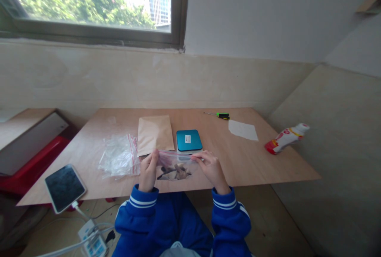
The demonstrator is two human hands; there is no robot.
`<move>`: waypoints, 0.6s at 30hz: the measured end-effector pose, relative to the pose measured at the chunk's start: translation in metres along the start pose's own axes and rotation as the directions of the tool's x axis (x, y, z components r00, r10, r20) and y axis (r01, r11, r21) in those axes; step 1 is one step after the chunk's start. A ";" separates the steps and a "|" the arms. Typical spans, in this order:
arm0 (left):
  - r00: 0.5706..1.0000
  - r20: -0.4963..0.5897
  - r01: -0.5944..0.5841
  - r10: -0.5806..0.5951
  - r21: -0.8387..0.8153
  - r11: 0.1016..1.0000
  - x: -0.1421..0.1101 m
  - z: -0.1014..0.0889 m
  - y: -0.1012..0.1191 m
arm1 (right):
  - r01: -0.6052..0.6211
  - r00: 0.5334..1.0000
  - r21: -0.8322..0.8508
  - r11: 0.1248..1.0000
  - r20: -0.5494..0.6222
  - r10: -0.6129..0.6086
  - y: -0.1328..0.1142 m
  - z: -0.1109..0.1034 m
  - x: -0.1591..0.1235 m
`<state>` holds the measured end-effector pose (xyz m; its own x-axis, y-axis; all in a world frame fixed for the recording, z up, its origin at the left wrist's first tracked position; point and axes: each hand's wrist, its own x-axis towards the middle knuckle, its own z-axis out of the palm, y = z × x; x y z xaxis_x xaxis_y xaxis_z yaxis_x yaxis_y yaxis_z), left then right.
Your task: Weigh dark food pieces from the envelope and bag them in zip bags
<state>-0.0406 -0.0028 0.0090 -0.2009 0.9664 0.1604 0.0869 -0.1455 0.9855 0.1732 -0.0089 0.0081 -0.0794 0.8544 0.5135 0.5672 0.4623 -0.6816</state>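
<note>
Beneath a window (89,7), the plywood surface (256,162) carries a clear zip bag (175,167) holding dark and tan pieces. The left hand (148,171) and right hand (210,169) pinch opposite ends of its top edge, both closed narrowly on the plastic. Just behind the bag lie a kraft paper envelope (154,135) and a teal box (189,140); a crumpled bunch of clear plastic bags (119,156) sits to its left.

Plywood surface (253,162) under a window: kraft paper envelope (155,135) at centre, crumpled clear zip bags (119,156) touching its left side, teal case (189,140) with white label just right of it. Green-handled screwdriver (218,115) and white paper sheet (243,130) further right. Smartphone (64,188) at near-left edge, overhanging it
</note>
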 end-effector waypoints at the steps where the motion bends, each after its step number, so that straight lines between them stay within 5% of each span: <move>1: 1.000 0.003 0.019 -0.019 -0.023 1.000 0.000 0.000 -0.001 | -0.014 1.000 0.002 1.000 0.000 0.014 0.001 -0.001 0.000; 8: 0.995 -0.024 0.091 -0.096 -0.136 0.987 -0.003 0.005 -0.004 | -0.142 0.990 0.137 0.980 0.013 0.142 0.002 -0.003 -0.001; 13: 0.981 -0.095 0.132 -0.167 -0.301 0.945 -0.004 0.009 -0.001 | -0.386 0.918 0.462 0.799 0.282 0.280 0.008 0.006 -0.005; 16: 0.973 -0.095 0.167 -0.210 -0.339 0.926 -0.003 0.012 -0.004 | -0.503 0.841 0.475 0.722 0.462 0.283 0.012 0.018 -0.010; 18: 0.973 -0.085 0.180 -0.216 -0.308 0.934 -0.001 0.015 -0.010 | -0.544 0.817 0.459 0.702 0.481 0.319 0.014 0.024 -0.012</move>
<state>-0.0264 0.0004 -0.0015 -0.2972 0.9534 -0.0518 -0.2555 -0.0272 0.9664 0.1626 -0.0073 -0.0205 -0.2783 0.9592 -0.0487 0.0656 -0.0316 -0.9973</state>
